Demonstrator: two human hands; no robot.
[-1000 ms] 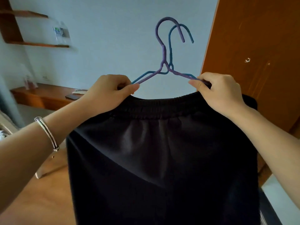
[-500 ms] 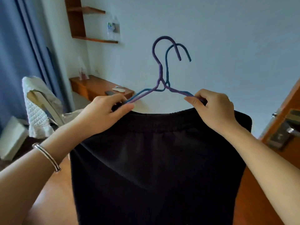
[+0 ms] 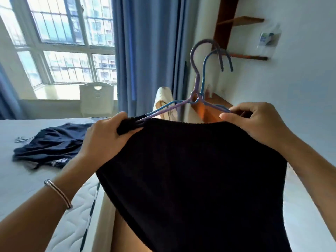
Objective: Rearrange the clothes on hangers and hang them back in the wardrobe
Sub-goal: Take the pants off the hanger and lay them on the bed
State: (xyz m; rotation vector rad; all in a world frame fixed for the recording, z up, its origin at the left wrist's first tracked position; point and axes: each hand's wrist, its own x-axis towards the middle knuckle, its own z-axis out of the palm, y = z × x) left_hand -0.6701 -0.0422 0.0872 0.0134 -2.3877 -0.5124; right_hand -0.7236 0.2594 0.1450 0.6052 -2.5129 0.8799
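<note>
Waistband tension is what matters in this step: the black garment [image 3: 190, 170] looks to be seated across two stacked wire hangers, a purple hanger [image 3: 197, 79] and a blue hanger [image 3: 203, 73], whose hooks rise side by side above the garment's top edge. To do it well, I judge that each side of the waistband should be drawn out evenly to the ends of the hanger arms, so the cloth sits level and cannot slide off to one side. Both hooks should line up so they go over a rail together. The wardrobe is not in view, so the garment would have to be carried there hooks upward.

The left hand [image 3: 107, 133], at the garment's upper left corner, has its fingers curled round a bunched fold of waistband, with the hanger arms running into its grip. The right hand [image 3: 254, 122], at the garment's upper right corner, pinches the other ends of the hanger arms between thumb and forefinger, its remaining fingers loosely curled behind. The garment hangs in the air between both hands. Well to its left, a second dark garment [image 3: 49, 142] lies crumpled on the bed [image 3: 27, 179].
</note>
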